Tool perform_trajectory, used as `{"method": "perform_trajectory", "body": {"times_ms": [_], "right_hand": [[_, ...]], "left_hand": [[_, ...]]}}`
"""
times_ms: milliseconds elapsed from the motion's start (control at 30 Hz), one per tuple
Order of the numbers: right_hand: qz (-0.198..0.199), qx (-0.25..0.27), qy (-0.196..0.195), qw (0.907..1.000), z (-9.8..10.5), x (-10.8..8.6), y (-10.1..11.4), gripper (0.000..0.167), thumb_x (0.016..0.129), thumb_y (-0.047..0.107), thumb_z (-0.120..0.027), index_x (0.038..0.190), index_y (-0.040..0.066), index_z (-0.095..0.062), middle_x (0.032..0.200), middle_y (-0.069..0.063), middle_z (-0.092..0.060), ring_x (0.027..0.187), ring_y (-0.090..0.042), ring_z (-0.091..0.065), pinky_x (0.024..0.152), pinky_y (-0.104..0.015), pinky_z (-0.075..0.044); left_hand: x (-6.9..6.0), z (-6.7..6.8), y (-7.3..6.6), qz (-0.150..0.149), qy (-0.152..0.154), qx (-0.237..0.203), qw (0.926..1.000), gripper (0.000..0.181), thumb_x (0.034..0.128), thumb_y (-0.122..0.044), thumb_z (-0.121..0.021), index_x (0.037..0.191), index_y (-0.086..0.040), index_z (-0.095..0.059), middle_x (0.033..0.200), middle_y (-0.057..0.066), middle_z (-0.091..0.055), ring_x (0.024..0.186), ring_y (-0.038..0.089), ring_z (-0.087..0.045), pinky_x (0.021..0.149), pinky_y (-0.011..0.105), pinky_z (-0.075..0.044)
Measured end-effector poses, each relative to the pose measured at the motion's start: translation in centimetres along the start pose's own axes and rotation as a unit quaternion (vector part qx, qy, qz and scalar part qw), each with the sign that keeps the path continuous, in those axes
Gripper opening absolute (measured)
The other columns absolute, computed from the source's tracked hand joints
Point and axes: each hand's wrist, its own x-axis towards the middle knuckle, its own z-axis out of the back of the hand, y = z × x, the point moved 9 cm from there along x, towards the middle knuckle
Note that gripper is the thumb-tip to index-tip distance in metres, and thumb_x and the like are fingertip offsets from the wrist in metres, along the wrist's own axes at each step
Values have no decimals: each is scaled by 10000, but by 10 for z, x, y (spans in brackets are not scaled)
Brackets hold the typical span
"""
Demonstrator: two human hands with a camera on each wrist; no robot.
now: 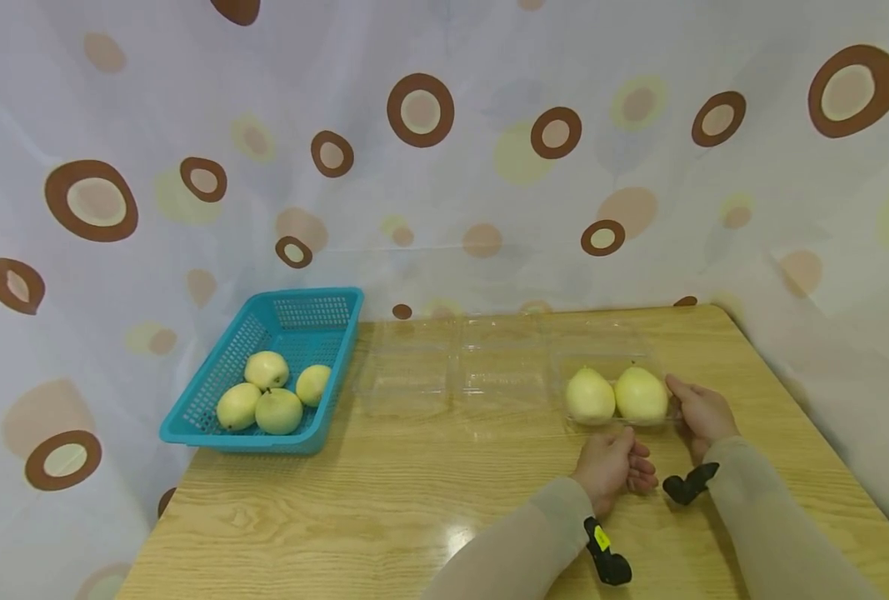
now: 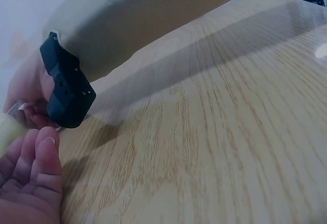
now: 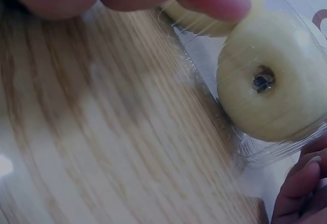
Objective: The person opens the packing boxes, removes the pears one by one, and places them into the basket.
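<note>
Two yellow-green pears [image 1: 641, 396] sit side by side in a clear plastic box [image 1: 657, 422] at the table's right. At the box's right side my right hand [image 1: 702, 414] grips its edge, its curled fingers [image 3: 300, 185] showing near the corner in the right wrist view. My left hand [image 1: 612, 468] is just before the box's front, palm turned inward with loosely bent fingers [image 2: 46, 155] and nothing in them. One fingertip overlaps the pears in the right wrist view; whether it touches the plastic I cannot tell.
A blue perforated basket [image 1: 357, 333] with several pears [image 1: 278, 411] stands at the left of the wooden table [image 1: 384, 500]. More clear plastic boxes [image 1: 414, 387] lie along the back, by a patterned cloth [image 1: 489, 192].
</note>
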Motion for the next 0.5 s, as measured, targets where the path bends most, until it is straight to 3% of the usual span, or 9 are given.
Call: {"method": "perform_trajectory", "body": {"times_ms": [333, 433, 500], "right_hand": [[-44, 41, 80, 10000, 0, 3, 1, 316, 901, 442, -640, 758, 170, -565, 631, 93, -468, 559, -80, -446, 521, -246, -402], [-97, 80, 149, 9998, 0, 3, 0, 340, 899, 431, -647, 698, 173, -553, 617, 89, -465, 547, -86, -445, 515, -253, -404], [-90, 89, 160, 9998, 2, 4, 0, 348, 901, 430, -645, 686, 173, -550, 625, 88, -461, 553, -86, -444, 518, -253, -406]], "left_hand": [[1, -6, -1, 26, 697, -18, 9976, 232, 977, -153, -526, 912, 24, -661, 701, 72, -612, 583, 167, -601, 618, 320, -558], [-2, -8, -8, 17, 929, 346, 9951, 175, 959, -130, -569, 922, 5, -674, 720, 64, -624, 627, 180, -626, 648, 329, -560], [-7, -11, -21, -159, 1166, 848, 9894, 178, 960, -144, -577, 945, 2, -677, 740, 55, -636, 662, 185, -646, 663, 331, -564]]}}
